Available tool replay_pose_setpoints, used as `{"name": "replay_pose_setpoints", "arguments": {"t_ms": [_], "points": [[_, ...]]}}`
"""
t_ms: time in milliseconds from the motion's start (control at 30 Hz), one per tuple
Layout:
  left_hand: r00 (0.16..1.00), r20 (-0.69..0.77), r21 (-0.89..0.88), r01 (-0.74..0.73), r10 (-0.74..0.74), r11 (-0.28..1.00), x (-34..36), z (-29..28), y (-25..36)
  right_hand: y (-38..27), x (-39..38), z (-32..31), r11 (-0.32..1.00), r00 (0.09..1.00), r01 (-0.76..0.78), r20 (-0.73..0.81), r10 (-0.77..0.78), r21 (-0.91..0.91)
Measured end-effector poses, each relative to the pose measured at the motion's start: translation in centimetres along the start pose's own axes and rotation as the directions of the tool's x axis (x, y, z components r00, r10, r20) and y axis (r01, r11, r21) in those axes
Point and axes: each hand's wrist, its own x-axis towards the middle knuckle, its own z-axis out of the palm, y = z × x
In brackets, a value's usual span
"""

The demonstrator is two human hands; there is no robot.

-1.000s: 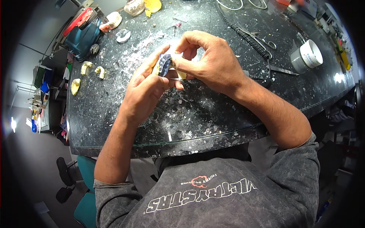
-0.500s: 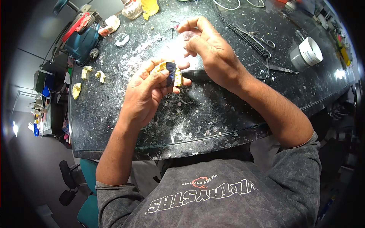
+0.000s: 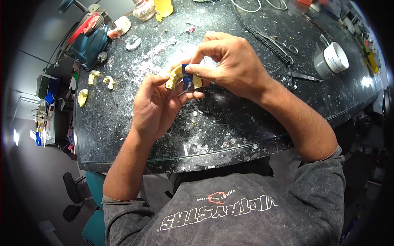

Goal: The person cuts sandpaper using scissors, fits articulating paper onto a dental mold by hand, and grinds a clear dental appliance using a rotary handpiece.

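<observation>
My left hand (image 3: 156,102) holds a yellow, horseshoe-shaped dental cast (image 3: 173,78) at the middle of the worktop, with its fingers curled under and around it. A dark blue strip (image 3: 187,81), which looks like wax sheet, lies across the cast. The thumb and index finger of my right hand (image 3: 230,65) press on the strip's upper part, beside the left fingertips. Right behind the hands is a bright glare, with a pale item there too washed out to make out.
Yellow cast pieces (image 3: 93,78) lie left on the dusty black worktop (image 3: 246,123). Behind them stand a teal machine (image 3: 84,49), a pale lump (image 3: 121,26) and yellow material (image 3: 163,8). Rightward are a coiled cord (image 3: 262,39), scissors (image 3: 287,45), a blade (image 3: 308,76) and a white pot (image 3: 334,55).
Since half a second ago, my right hand has moved down from behind the cast onto the blue strip. My left hand has turned slightly, with its thumb now off the strip's face.
</observation>
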Motion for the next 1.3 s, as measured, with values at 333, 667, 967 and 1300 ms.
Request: {"name": "replay_pose_setpoints", "arguments": {"t_ms": [333,667,967,1300], "points": [[0.987,-0.155,-0.036,0.034,-0.039,0.999,-0.1,-0.3,-0.6,-1.5,-0.4,0.7,0.879,0.978,-0.199,0.037,0.203,0.433],[0.999,0.018,-0.067,0.033,-0.031,0.997,0.1,0.7,-1.0,-1.2,-0.6,1.5,0.703,0.933,-0.308,0.058,0.356,0.640],[0.998,-0.051,0.168,-0.026,0.035,0.985,-0.1,0.3,-1.0,-1.7,-0.6,1.0,0.736,0.917,-0.372,0.104,0.384,0.565],[0.997,-0.083,0.138,0.007,0.004,0.990,0.1,0.2,-0.6,-0.9,0.1,0.8,0.783,0.988,-0.128,0.007,0.155,0.608]]}}
